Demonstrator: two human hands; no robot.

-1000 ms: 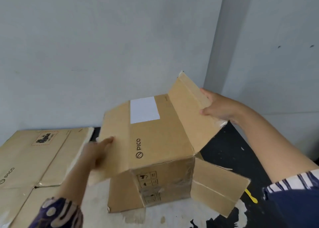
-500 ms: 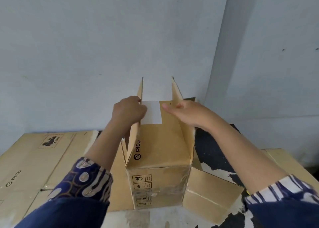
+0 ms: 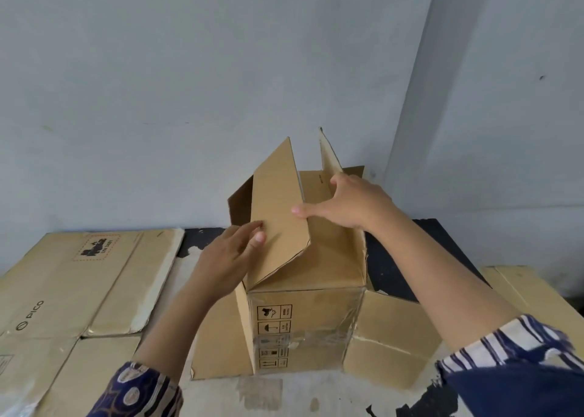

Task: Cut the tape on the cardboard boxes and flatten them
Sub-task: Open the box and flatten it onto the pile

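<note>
A brown cardboard box (image 3: 316,306) stands on the table with its top flaps raised and clear tape across its front face. The left top flap (image 3: 278,214) leans inward to the right. My left hand (image 3: 227,255) touches that flap's outer face near its left edge with straight fingers. My right hand (image 3: 347,205) is spread between the two raised flaps, thumb against the left flap's edge and a finger against the upright right flap (image 3: 330,160). Two lower flaps splay out on the table on either side of the box.
Flattened PICO boxes (image 3: 69,290) lie on the left of the table, and another flat cardboard piece (image 3: 524,293) lies at the right edge. The worn black and white tabletop (image 3: 284,394) stands against a pale wall (image 3: 189,85) with a corner at the right.
The left flap has tipped inward to the right. My left hand dropped from its top edge to its outer face, and my right hand moved in between the flaps.
</note>
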